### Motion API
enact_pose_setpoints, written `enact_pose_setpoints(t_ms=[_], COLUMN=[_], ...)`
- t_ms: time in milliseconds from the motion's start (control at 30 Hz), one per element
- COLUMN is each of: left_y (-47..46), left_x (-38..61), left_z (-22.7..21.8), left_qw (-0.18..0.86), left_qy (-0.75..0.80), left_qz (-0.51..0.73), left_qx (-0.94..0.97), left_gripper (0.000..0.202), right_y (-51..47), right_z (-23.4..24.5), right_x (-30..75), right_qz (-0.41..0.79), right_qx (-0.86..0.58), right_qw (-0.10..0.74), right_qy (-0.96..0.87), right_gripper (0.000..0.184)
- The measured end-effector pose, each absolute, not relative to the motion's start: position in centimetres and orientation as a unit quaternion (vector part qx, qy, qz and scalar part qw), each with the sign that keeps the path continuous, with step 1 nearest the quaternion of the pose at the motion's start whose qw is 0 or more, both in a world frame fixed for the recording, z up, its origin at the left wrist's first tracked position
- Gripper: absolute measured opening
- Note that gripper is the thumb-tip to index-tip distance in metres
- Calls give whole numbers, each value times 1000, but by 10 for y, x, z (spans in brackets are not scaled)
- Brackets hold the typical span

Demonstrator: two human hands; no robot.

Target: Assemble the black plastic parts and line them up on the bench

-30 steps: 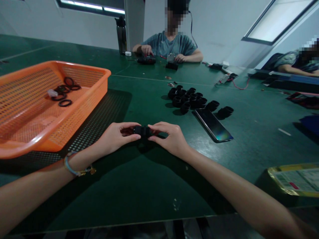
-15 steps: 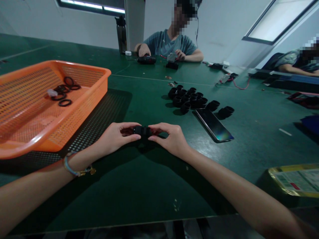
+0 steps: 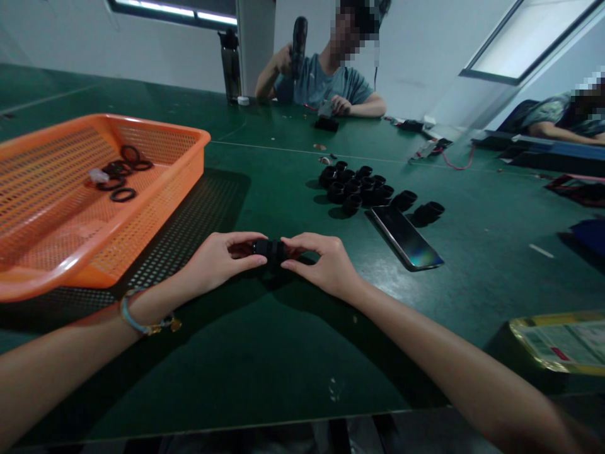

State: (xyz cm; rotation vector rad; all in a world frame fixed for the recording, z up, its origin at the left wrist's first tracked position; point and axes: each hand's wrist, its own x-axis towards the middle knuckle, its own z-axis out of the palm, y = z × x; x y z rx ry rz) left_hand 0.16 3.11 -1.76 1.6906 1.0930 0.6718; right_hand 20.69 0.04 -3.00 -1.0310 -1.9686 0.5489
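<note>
Between my two hands a black ribbed fitting [image 3: 270, 251] is held just above the green table, lying sideways. My left hand [image 3: 225, 255] pinches its left end between thumb and fingers. My right hand [image 3: 321, 258] is closed on the right end, thumb below and forefinger above. The fingers cover both ends of the piece. Beyond my right hand stands a cluster of similar black fittings [image 3: 352, 186], several in number. Black rings [image 3: 123, 195] lie inside the orange basket [image 3: 206, 142] to the left, together with a small clear lump.
A phone [image 3: 404, 236] lies right of my hands, beside the fittings. A gold-edged tin [image 3: 558, 343] sits at the near right. Across the table [image 3: 283, 372], a co-worker holds a dark power tool [image 3: 299, 47]; a bottle [image 3: 230, 66] stands nearby. Another person sits at far right.
The co-worker across the table has lifted the dark power tool from the tabletop to shoulder height. My hands and the black fitting stay in nearly the same place.
</note>
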Motion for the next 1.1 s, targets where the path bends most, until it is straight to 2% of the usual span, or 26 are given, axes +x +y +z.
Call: enact_pose_setpoints(t_ms=[167,333,500,1100], left_y=[31,31,31,31], left_x=[2,2,2,2], left_z=[-19,-18,-17,-17], left_qw=[491,489,484,488], left_qy=[447,449,451,448], left_qz=[280,278,273,278], left_qx=[693,695,698,695], left_gripper=[47,49,48,47], right_y=[1,-1,-1,0], right_z=[-32,-30,-28,-31], right_x=[206,205,206,207], right_qz=[208,233,230,227], right_qx=[-413,-430,-425,-401], right_qw=[425,420,413,421], right_qy=[-778,-764,-772,-781], right_gripper=[23,32,24,26])
